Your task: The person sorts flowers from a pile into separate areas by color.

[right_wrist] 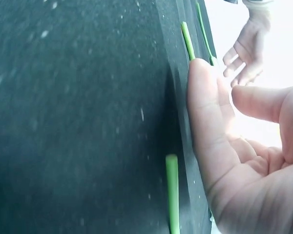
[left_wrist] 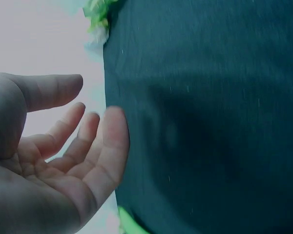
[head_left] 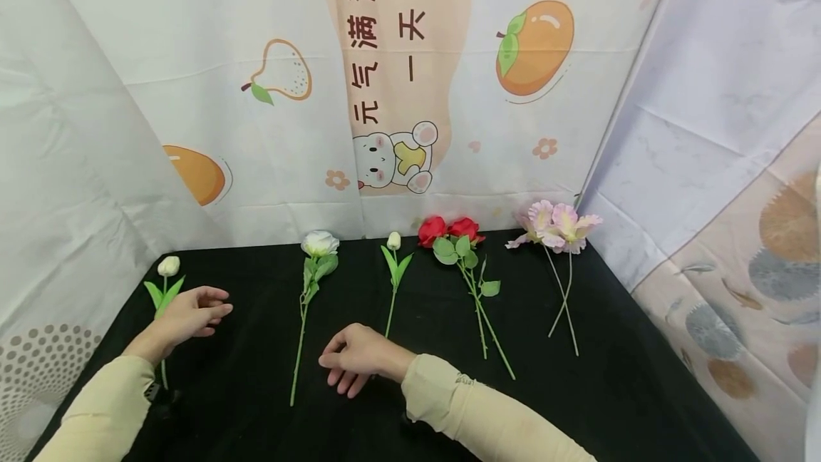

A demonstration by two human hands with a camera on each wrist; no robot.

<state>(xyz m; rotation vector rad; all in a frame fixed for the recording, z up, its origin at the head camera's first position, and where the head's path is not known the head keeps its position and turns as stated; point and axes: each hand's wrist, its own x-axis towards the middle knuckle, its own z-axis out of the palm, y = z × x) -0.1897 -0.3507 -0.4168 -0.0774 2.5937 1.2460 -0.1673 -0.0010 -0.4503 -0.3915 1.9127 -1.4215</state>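
My left hand [head_left: 192, 316] hovers over the white tulip [head_left: 169, 267] at the left, its fingers loosely bent around nothing. In the left wrist view the palm shows bare, with a green leaf [left_wrist: 131, 223] below it. My right hand [head_left: 359, 358] is between the white rose-like flower [head_left: 320, 244] and the middle white tulip [head_left: 394, 241], covering the lower part of that tulip's stem. Its fingers curve loosely and hold nothing. The right wrist view has a green stem end [right_wrist: 172, 192] on the cloth beside this hand.
Two red roses [head_left: 465, 228] with crossing stems lie right of the middle tulip. Farther right are two pink flowers [head_left: 564, 227], stems also crossed. All rest on a black cloth [head_left: 423, 405]. A printed white curtain [head_left: 256, 184] stands behind, with more fabric at both sides.
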